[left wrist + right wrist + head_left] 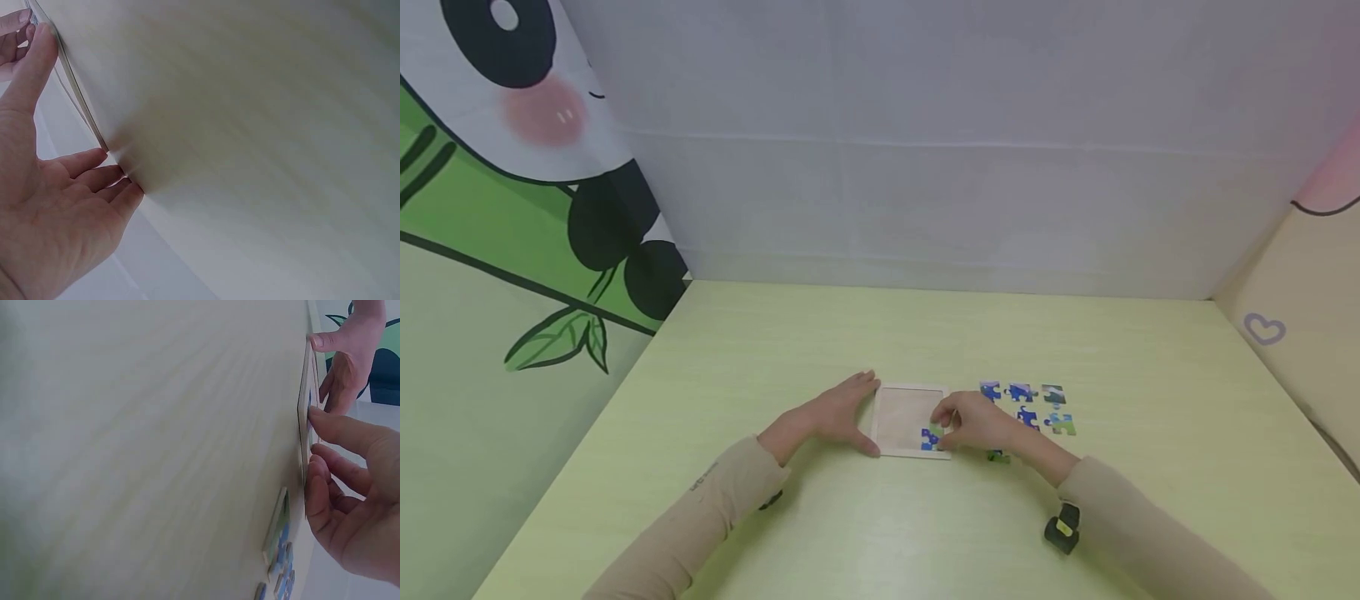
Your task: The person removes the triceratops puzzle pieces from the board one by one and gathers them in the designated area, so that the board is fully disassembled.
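Observation:
A shallow wooden puzzle tray (pixel 904 412) with a pale rim lies on the table. In its lower right corner are blue and green jigsaw pieces (pixel 928 442). My right hand (pixel 977 419) reaches over the tray's right rim and pinches a greenish puzzle piece (pixel 936 428) between thumb and fingers, partly hidden by them. Along the left rim my left hand (pixel 838 410) is spread, thumb at the near corner and fingertips at the far one. The left wrist view shows this left hand (pixel 69 187) with extended fingers touching the tray's edge.
Several loose puzzle pieces lie right of the tray, among them a blue one (pixel 1020 392) and a green-and-blue one (pixel 1062 423). Another piece (pixel 997 457) is partly under the right forearm. A light wall (pixel 955 208) stands behind the table (pixel 865 533).

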Action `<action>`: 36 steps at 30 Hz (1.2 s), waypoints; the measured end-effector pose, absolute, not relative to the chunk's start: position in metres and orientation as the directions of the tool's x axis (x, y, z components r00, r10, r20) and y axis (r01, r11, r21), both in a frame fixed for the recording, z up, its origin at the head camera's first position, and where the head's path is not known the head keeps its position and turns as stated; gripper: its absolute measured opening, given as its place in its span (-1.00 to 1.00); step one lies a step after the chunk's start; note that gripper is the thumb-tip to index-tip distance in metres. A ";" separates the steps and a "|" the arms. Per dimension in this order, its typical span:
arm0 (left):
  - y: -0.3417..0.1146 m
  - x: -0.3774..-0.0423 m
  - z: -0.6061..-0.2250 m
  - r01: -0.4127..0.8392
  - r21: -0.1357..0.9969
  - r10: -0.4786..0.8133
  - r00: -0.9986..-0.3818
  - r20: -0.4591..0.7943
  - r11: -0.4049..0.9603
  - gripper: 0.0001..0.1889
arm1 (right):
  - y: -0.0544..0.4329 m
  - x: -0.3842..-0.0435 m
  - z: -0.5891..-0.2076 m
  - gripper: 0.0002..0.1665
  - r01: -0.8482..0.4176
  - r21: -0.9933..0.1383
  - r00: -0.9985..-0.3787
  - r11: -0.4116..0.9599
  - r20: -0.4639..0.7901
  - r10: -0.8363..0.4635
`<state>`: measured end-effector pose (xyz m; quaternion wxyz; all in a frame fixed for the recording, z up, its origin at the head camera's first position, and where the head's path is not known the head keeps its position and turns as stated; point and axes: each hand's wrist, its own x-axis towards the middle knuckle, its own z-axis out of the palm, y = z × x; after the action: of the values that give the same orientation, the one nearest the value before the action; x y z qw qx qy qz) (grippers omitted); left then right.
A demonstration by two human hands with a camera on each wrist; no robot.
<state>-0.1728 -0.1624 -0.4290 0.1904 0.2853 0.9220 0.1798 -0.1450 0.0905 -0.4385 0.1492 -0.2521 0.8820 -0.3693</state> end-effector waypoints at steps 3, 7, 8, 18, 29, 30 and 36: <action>-0.162 -0.172 -0.429 0.456 0.443 0.594 -0.765 -0.248 0.772 0.14 | 0.089 -0.145 -0.439 -0.68 -0.316 -0.718 -0.837 0.620 -0.096 -0.538; -0.161 -0.172 -0.428 0.455 0.443 0.593 -0.767 -0.246 0.773 0.14 | 0.088 -0.145 -0.439 -0.70 -0.290 -0.723 -0.842 0.627 -0.118 -0.526; -0.161 -0.172 -0.428 0.455 0.443 0.592 -0.767 -0.246 0.773 0.14 | 0.088 -0.145 -0.438 -0.70 -0.284 -0.724 -0.843 0.628 -0.123 -0.523; -0.161 -0.174 -0.430 0.469 0.422 0.596 -0.764 -0.246 0.776 0.14 | 0.086 -0.141 -0.438 -0.69 -0.279 -0.753 -0.842 0.596 -0.106 -0.528; -0.161 -0.174 -0.431 0.466 0.423 0.595 -0.765 -0.248 0.777 0.15 | 0.090 -0.141 -0.441 -0.71 -0.300 -0.787 -0.822 0.540 -0.073 -0.564; -0.161 -0.174 -0.431 0.466 0.423 0.594 -0.765 -0.248 0.777 0.14 | 0.091 -0.141 -0.441 -0.72 -0.305 -0.791 -0.819 0.531 -0.067 -0.570; -0.161 -0.175 -0.431 0.467 0.416 0.592 -0.767 -0.247 0.780 0.15 | 0.092 -0.142 -0.440 -0.78 -0.322 -0.812 -0.805 0.487 -0.036 -0.592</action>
<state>-0.1748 -0.1613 -0.4311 0.1855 0.2862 0.9250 0.1675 -0.1423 0.0923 -0.4405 0.1576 -0.2695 0.8476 -0.4291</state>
